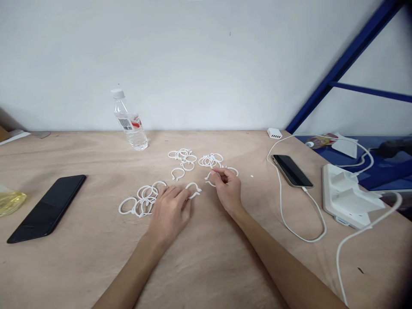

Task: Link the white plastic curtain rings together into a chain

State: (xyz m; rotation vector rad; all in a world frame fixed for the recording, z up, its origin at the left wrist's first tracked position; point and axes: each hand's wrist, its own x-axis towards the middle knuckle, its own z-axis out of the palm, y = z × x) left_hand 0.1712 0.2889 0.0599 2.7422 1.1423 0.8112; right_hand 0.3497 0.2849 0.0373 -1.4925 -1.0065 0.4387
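Observation:
My left hand is closed, with thumb and fingers on a white plastic open ring whose gap faces right. The fingers of my right hand pinch another white open ring, partly hidden behind the fingertips. A pile of similar rings lies left of my left hand and runs partly under it. Farther back sit two more clusters, one at the middle and one beyond my right hand. A single ring rests apart between them.
A water bottle stands by the wall. One black phone lies at left; another phone on a white cable lies at right, beside a white power strip. A small white charger sits near the table's back edge.

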